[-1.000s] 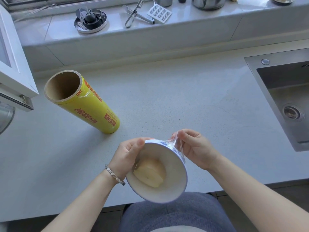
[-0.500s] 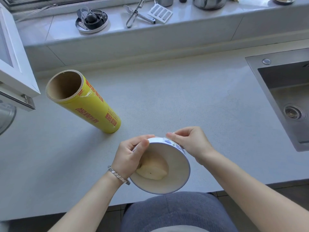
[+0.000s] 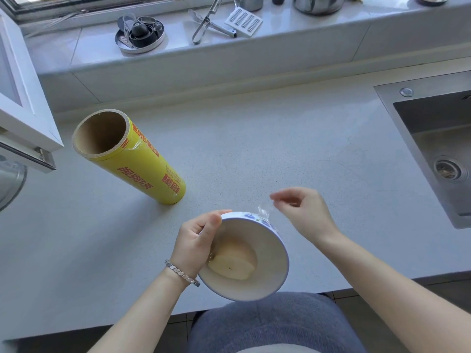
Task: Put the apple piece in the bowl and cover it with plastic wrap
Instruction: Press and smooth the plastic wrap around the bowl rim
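Lower centre, the left hand (image 3: 196,240) is gripping the tilted bowl (image 3: 271,261), steadying it, apple (image 3: 233,262) lying inside; the right hand (image 3: 303,212) is pinching wrap (image 3: 263,212) at the far rim, probably tightening it.

Open counter (image 3: 280,149) stretches between wrap roll (image 3: 142,169) and sink (image 3: 433,87).

setting: home kitchen. i stand at a pale speckled table (image 3: 254,138) with a steel sink (image 3: 433,115) set into it on my right. the window ledge (image 3: 318,29) behind holds a peeler (image 3: 207,20), a small grater (image 3: 243,21) and a steel pot (image 3: 318,3). a yellow roll of plastic wrap (image 3: 142,169) lies on the table.
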{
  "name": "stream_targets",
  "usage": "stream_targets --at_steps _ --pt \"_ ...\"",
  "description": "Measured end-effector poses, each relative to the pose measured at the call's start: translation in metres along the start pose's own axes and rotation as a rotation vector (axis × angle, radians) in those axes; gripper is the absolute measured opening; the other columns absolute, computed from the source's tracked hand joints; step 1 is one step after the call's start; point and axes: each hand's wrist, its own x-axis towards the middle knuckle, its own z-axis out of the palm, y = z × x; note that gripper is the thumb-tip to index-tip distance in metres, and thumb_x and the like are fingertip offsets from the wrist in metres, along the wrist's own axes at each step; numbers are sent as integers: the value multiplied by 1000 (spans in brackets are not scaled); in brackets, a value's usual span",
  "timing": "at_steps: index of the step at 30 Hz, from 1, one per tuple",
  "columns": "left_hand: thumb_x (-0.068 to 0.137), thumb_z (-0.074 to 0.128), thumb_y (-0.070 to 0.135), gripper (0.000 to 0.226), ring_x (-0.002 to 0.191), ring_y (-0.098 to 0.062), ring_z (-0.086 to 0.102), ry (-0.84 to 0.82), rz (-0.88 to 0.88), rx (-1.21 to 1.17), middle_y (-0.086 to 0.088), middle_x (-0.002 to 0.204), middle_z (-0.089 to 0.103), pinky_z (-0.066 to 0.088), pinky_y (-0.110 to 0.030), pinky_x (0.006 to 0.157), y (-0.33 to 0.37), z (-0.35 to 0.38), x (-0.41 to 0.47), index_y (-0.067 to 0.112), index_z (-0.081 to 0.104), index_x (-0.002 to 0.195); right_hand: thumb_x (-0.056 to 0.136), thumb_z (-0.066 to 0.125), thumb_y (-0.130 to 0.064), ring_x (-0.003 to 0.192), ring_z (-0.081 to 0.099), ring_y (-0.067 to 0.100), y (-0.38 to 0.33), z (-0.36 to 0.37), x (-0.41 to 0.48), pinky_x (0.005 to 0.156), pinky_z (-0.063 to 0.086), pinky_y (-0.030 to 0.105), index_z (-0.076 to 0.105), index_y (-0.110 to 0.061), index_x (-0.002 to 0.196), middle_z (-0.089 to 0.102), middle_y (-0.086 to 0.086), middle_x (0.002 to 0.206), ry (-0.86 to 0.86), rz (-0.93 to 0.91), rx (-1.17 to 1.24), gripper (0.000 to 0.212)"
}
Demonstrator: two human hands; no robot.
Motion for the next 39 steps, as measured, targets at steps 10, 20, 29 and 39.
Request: stream_targets --at_steps 10,20,29,39 --pt "50 59 82 59 81 -19 64 -7 -17 -72 11 79 75 51 -43 78 3 -1 4 33 76 76 87 52 -26 79 63 -5 -6 3 -11 73 47 9 67 -20 101 70 -7 92 -485 42 284 21" --pt "44 63 81 62 72 -7 67 -38 -23 -128 9 76 75 53 -21 63 8 -3 3 30 76 76 70 68 -29 68 60 12 -7 -2 2 64 50 16 68 -13 72 68 -1 70 -472 81 463 16" --pt "43 65 80 65 74 -11 68 -36 -46 -150 5 78 75 55 -24 64 8 -6 4 26 77 77 76 66 1 70 66 6 -8 -13 -3 69 52 13 73 -12 71 73 -7 70 -432 -91 279 16" --pt "45 63 81 65 79 -18 66 -57 -33 -141 5 79 75 52 -38 73 10 -1 1 27 77 78 89 55 -15 39 49 -1 -5 3 2 46 42 11 59 -7 64 57 -9 44 -432 180 174 27"
